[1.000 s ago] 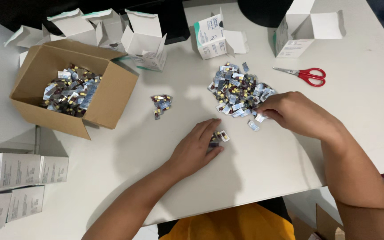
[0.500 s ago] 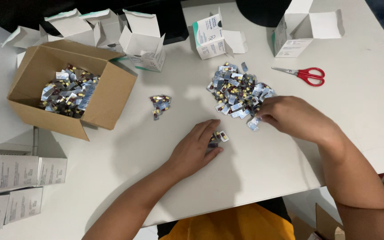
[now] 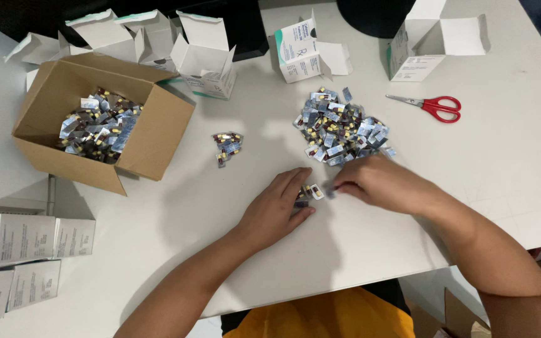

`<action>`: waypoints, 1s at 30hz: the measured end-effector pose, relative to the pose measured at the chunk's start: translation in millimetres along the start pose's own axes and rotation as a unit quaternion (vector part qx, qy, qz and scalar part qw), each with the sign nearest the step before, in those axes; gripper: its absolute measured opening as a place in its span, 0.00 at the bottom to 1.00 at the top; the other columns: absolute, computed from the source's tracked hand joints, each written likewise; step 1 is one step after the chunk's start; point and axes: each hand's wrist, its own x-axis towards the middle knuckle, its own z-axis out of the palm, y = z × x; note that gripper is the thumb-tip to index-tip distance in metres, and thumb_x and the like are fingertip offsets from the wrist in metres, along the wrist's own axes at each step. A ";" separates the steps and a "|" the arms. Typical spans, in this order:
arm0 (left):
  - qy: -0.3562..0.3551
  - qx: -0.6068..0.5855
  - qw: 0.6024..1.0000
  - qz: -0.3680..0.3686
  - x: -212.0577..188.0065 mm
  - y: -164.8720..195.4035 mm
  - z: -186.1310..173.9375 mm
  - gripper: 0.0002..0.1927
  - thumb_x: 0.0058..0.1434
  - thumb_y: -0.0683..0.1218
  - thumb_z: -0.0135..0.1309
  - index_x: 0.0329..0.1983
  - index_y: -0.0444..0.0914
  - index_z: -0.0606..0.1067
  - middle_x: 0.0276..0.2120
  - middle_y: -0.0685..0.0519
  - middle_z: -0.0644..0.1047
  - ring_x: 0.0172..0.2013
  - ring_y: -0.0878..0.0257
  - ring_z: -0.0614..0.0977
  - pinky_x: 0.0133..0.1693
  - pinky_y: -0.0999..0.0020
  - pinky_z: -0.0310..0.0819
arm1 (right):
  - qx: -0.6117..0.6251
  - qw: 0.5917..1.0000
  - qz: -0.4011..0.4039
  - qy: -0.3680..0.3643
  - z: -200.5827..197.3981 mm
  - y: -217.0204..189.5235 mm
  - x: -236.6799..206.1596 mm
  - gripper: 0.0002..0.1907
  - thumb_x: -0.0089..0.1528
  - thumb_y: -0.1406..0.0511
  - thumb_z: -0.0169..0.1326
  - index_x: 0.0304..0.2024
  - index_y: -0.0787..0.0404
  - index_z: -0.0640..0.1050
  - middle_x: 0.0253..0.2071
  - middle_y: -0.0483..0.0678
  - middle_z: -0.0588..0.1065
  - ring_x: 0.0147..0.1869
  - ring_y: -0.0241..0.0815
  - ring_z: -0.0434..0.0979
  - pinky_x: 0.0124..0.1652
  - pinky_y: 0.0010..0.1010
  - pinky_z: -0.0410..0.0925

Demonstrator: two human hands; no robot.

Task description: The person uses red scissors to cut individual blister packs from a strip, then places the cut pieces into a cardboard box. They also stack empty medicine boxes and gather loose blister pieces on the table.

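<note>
1. We find the left hand [image 3: 273, 209] flat on the table [image 3: 502, 163], fingers bent over a few small blister pieces [image 3: 308, 193], apparently pinning them in place.
2. The right hand [image 3: 380, 183] lies just beside it, fingertips drawn together on one piece [image 3: 329, 189] at the edge of that group. Whether the piece is pinched or only pushed along the table, we cannot tell.
3. The main pile [image 3: 339, 128] lies just beyond the right hand, within easy reach as a supply.
4. A small stack [image 3: 227, 145] lies apart, between pile and box [image 3: 95, 122], which suggests pieces already sorted.
5. The box, open-topped at the left, holds more pieces of the same kind.
6. Opened white cartons [image 3: 205, 56] stand along the far edge, and closed ones [image 3: 14, 241] lie at the near left.
7. Red scissors [image 3: 430, 105] lie well to the right, untouched.
</note>
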 end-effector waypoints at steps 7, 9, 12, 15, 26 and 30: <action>-0.002 -0.008 1.000 -0.003 0.0 -0.9 -0.9 0.37 0.60 0.49 0.62 0.68 0.33 0.62 0.63 0.41 0.68 0.62 0.46 0.72 0.59 0.57 0.71 | 0.022 0.980 -0.052 0.189 -0.2 5.0 8.9 0.06 0.59 0.68 0.61 0.39 0.62 0.84 0.40 0.50 0.81 0.41 0.49 0.81 0.41 0.36 0.74; 0.002 -0.008 1.000 0.007 0.1 -1.4 -1.6 0.36 0.61 0.49 0.62 0.68 0.33 0.62 0.63 0.41 0.68 0.62 0.46 0.72 0.60 0.57 0.71 | -0.048 0.974 -0.054 0.214 -1.4 5.8 11.2 0.06 0.57 0.68 0.63 0.37 0.61 0.85 0.39 0.49 0.80 0.43 0.49 0.78 0.42 0.37 0.72; -0.003 -0.009 1.000 -0.002 0.3 -1.4 -1.4 0.36 0.61 0.49 0.62 0.68 0.33 0.62 0.63 0.41 0.68 0.62 0.46 0.72 0.59 0.56 0.70 | -0.126 0.969 -0.059 0.205 -0.2 4.3 12.3 0.06 0.54 0.67 0.64 0.34 0.59 0.86 0.38 0.48 0.77 0.43 0.49 0.75 0.42 0.39 0.70; -0.003 -0.012 1.000 -0.003 1.0 -2.2 -0.2 0.36 0.61 0.49 0.62 0.69 0.33 0.62 0.64 0.41 0.68 0.62 0.46 0.72 0.59 0.57 0.70 | -0.137 0.973 -0.082 0.166 -0.1 4.8 12.0 0.06 0.53 0.67 0.65 0.33 0.58 0.86 0.38 0.46 0.76 0.44 0.48 0.74 0.44 0.39 0.69; -0.004 -0.007 1.000 -0.003 0.1 -3.4 1.1 0.37 0.61 0.49 0.62 0.69 0.33 0.62 0.64 0.42 0.68 0.62 0.47 0.72 0.60 0.58 0.70 | -0.084 0.990 -0.038 0.110 -14.8 16.2 2.4 0.06 0.56 0.69 0.62 0.35 0.64 0.84 0.38 0.51 0.81 0.40 0.54 0.81 0.41 0.42 0.73; -0.009 -0.013 1.000 -0.011 0.7 -2.7 0.4 0.36 0.61 0.49 0.61 0.69 0.34 0.62 0.64 0.42 0.68 0.62 0.48 0.72 0.60 0.58 0.71 | -0.066 0.995 -0.025 0.067 -6.9 11.9 2.5 0.07 0.57 0.69 0.61 0.37 0.63 0.84 0.38 0.51 0.82 0.40 0.53 0.83 0.42 0.40 0.74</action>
